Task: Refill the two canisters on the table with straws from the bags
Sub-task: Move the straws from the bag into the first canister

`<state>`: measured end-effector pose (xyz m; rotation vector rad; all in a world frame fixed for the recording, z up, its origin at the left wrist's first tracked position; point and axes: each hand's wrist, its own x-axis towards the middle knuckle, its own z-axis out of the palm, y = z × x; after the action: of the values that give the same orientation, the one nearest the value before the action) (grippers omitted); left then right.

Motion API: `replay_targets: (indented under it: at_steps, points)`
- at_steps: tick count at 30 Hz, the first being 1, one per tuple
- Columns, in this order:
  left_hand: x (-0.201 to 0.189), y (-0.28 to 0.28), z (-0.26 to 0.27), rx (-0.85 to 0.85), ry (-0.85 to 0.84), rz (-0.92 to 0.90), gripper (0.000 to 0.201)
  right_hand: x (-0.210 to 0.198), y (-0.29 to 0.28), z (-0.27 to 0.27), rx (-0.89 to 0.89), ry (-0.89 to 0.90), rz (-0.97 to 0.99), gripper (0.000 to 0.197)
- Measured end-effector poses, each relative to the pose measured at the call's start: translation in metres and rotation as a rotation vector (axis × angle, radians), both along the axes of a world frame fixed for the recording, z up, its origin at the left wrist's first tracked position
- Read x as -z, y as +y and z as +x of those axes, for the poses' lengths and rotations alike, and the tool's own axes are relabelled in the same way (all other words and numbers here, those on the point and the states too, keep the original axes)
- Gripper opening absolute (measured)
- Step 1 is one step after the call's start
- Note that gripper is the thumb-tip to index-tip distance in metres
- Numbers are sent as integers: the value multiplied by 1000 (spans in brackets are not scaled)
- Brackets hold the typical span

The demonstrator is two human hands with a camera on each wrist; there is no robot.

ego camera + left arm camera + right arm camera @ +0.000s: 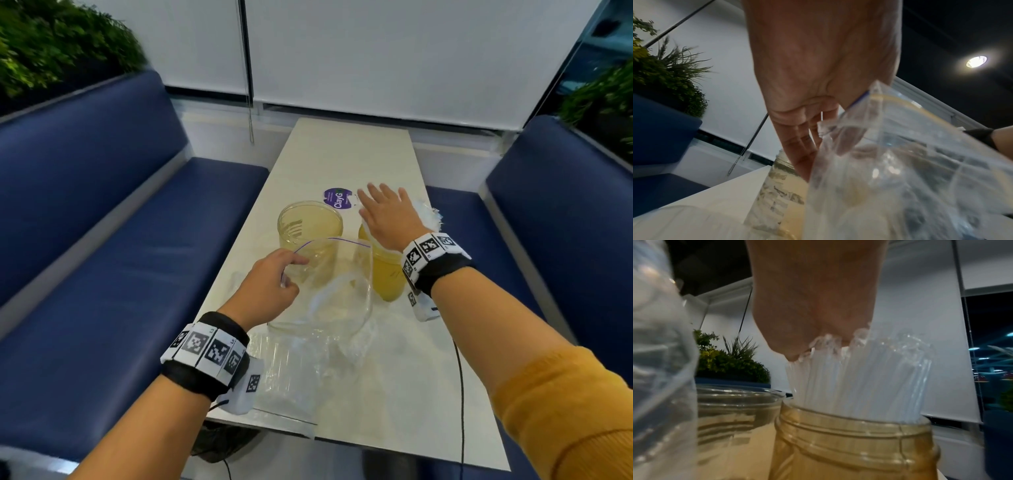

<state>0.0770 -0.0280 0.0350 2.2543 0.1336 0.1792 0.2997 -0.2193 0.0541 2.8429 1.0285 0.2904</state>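
Note:
Two canisters stand mid-table. The left canister (310,226) (735,410) is clear, pale yellow and holds no straws. The amber right canister (390,277) (855,443) is packed with clear straws (428,216) (859,378) that stick out above its rim. My right hand (385,214) lies flat on the straw tops with its fingers straight and spread. My left hand (289,274) (818,116) pinches the rim of a clear zip bag (337,284) (900,162), held up in front of both canisters. I cannot tell what is inside it.
A second clear bag of straws (284,383) lies flat at the near table edge. A purple lid (337,198) rests behind the canisters. Blue benches (120,274) flank the narrow white table (342,154). A black cable (460,394) hangs over the near right edge.

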Motion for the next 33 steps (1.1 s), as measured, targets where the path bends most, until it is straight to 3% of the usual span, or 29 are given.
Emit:
replay_targets:
  at_steps: [6,11,13,16,18,21,26,28,33]
  points:
    - [4,15,-7,-59,231,-132,65,-12,-18,-35,-117,-90,514,38]
    - [8,24,-16,-116,302,-235,61,-3,-39,-39,12,68,327,39]
    - [10,24,-17,-112,297,-272,61,-8,-41,-38,38,116,344,38]
    - [11,21,-16,-106,295,-301,62,-22,-32,-38,75,-34,509,32]
    - [12,18,-16,-89,294,-308,62,-29,-17,-30,48,-99,511,42]
    - [10,16,-16,-78,277,-292,63,-32,7,-11,12,-56,260,59]
    - [3,16,-18,-79,251,-279,61,-13,11,0,110,53,-47,51]
    - [2,17,-19,-75,248,-282,62,-11,9,-1,99,50,0,50]
    - [-2,15,-18,-26,241,-331,62,-28,-6,-33,96,24,452,47]
